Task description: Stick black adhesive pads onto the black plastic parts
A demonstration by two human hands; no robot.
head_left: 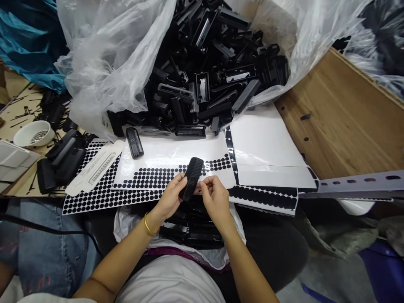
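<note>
My left hand (172, 195) is closed on a black plastic part (193, 176), long and narrow with a ribbed, patterned face, tilted above the front edge of the sheets. Close to its lower right side, my right hand (216, 200) has thumb and forefinger pinched together; whatever is between them is too small to make out. Under and behind the hands lies a white sheet (176, 151) with rows of black round stickers (154, 179). A similar black part (134, 143) rests on the sheet's upper left. Below my hands, an open bag (235, 219) on the lap holds more black parts (189, 229).
A large plastic-lined box heaped with black parts (202, 88) stands behind the sheets. To the right are white backing sheets (268, 147) and a wooden panel (350, 113). At left are a bowl of small metal pieces (34, 133) and another person's jeans (47, 244).
</note>
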